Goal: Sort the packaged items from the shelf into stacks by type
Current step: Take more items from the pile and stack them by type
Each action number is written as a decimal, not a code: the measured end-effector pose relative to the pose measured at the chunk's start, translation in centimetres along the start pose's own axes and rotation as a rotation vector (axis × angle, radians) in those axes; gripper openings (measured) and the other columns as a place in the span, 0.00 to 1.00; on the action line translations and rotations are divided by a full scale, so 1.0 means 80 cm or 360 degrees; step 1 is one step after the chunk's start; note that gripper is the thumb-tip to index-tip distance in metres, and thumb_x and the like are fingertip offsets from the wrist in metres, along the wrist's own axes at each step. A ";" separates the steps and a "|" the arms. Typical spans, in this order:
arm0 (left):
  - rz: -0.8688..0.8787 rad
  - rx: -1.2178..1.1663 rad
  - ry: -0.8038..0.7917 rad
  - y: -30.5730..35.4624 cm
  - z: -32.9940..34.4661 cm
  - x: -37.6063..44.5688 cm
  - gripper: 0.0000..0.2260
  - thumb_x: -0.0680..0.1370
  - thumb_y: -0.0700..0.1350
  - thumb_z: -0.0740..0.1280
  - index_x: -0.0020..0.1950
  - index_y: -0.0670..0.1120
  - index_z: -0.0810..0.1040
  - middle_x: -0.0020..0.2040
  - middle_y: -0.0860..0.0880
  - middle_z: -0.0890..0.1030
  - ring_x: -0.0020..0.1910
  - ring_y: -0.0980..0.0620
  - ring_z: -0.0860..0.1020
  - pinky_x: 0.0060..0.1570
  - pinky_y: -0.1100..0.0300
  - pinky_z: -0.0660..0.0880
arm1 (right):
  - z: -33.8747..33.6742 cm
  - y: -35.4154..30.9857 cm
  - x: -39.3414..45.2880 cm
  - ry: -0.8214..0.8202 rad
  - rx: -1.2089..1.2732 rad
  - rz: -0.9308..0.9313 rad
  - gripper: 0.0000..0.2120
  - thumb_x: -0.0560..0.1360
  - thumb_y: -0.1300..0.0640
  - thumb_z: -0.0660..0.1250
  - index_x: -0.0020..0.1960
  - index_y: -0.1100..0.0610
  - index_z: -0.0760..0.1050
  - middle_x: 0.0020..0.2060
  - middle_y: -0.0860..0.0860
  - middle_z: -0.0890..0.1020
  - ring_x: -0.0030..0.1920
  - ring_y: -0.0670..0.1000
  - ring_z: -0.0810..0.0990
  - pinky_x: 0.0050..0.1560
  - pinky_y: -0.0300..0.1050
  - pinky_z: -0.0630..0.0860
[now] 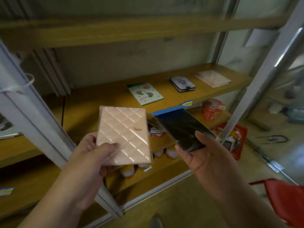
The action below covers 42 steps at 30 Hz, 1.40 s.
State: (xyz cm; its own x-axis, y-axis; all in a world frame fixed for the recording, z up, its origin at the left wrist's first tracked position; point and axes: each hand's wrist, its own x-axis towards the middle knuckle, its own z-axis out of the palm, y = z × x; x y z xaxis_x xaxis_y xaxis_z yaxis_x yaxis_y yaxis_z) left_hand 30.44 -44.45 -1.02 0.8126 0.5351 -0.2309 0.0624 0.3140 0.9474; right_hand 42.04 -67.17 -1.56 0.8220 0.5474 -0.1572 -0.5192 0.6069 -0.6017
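Gripping a pink quilted package (pixel 123 135) in the left hand (pixel 92 155), the person is clasping a black package (pixel 182 129) in the right hand (pixel 205 155) before the shelf (pixel 102 102)

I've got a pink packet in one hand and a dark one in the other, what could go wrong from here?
1. Both look wrapped in glossy film. The left hand pinches only the bottom corner of the pink packet, so it could slip.
2. The right hand holds just the lower end of the dark packet, which tilts out over the lower shelf.
3. A matching pink pile sits at the shelf's far right; the pink packet might get put on the wrong pile.
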 end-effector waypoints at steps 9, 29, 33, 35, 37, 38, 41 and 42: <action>-0.0027 -0.0097 -0.0135 0.007 0.092 0.160 0.25 0.64 0.45 0.75 0.61 0.50 0.76 0.50 0.46 0.88 0.47 0.46 0.87 0.37 0.54 0.82 | -0.031 -0.091 0.117 0.0211 -0.0073 -0.0218 0.20 0.75 0.66 0.65 0.66 0.56 0.71 0.58 0.66 0.83 0.58 0.65 0.83 0.47 0.52 0.83; 0.0011 -0.0134 0.0185 0.002 0.214 0.265 0.21 0.65 0.40 0.73 0.58 0.44 0.76 0.49 0.42 0.87 0.44 0.44 0.87 0.37 0.53 0.82 | -0.118 -0.219 0.346 0.0414 -0.2856 -0.1139 0.09 0.82 0.52 0.61 0.59 0.40 0.75 0.43 0.40 0.82 0.44 0.35 0.79 0.37 0.31 0.74; 0.0108 -0.0170 0.0343 0.000 0.242 0.262 0.21 0.66 0.40 0.72 0.58 0.43 0.77 0.49 0.41 0.87 0.43 0.44 0.87 0.35 0.55 0.83 | -0.115 -0.226 0.408 -0.0211 -0.3424 -0.1215 0.20 0.77 0.60 0.65 0.68 0.53 0.74 0.63 0.52 0.79 0.62 0.58 0.76 0.59 0.56 0.75; 0.0148 -0.0172 0.0398 -0.003 0.257 0.261 0.21 0.65 0.40 0.72 0.58 0.42 0.77 0.49 0.41 0.87 0.43 0.44 0.87 0.33 0.56 0.82 | -0.108 -0.219 0.425 -0.0390 -0.3625 -0.1161 0.17 0.76 0.54 0.65 0.65 0.49 0.76 0.61 0.51 0.80 0.58 0.58 0.76 0.55 0.54 0.72; 0.0184 -0.0165 0.0477 -0.006 0.269 0.262 0.20 0.65 0.40 0.72 0.57 0.42 0.77 0.49 0.42 0.87 0.43 0.45 0.87 0.32 0.57 0.81 | -0.107 -0.209 0.434 -0.0475 -0.3685 -0.1136 0.18 0.78 0.43 0.59 0.64 0.48 0.76 0.60 0.50 0.81 0.58 0.57 0.76 0.53 0.53 0.70; 0.0195 -0.0164 0.0510 -0.007 0.275 0.262 0.20 0.65 0.40 0.72 0.56 0.43 0.77 0.49 0.42 0.87 0.43 0.45 0.87 0.33 0.57 0.81 | -0.109 -0.206 0.436 -0.0527 -0.3706 -0.1075 0.24 0.78 0.38 0.54 0.65 0.48 0.76 0.60 0.50 0.80 0.59 0.56 0.75 0.54 0.53 0.69; 0.0210 -0.0169 0.0548 -0.010 0.293 0.263 0.21 0.65 0.40 0.72 0.58 0.43 0.77 0.51 0.42 0.87 0.45 0.45 0.87 0.34 0.56 0.81 | -0.124 -0.201 0.438 -0.0681 -0.3705 -0.0992 0.34 0.75 0.32 0.46 0.65 0.51 0.77 0.64 0.52 0.78 0.63 0.57 0.72 0.56 0.55 0.68; 0.0211 -0.0172 0.0556 -0.011 0.299 0.262 0.22 0.66 0.40 0.72 0.60 0.42 0.77 0.51 0.42 0.87 0.46 0.44 0.87 0.34 0.56 0.82 | -0.128 -0.202 0.437 -0.0722 -0.3673 -0.0986 0.34 0.75 0.32 0.46 0.65 0.52 0.77 0.64 0.52 0.78 0.64 0.57 0.72 0.57 0.55 0.67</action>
State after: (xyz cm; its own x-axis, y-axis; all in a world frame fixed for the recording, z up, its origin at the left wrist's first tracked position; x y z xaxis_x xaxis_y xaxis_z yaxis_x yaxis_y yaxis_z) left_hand 61.32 -52.26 -1.37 0.5619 0.8057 -0.1871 -0.1068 0.2949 0.9495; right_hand 81.61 -63.73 -5.37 0.4747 0.8545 0.2110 0.8794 -0.4703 -0.0740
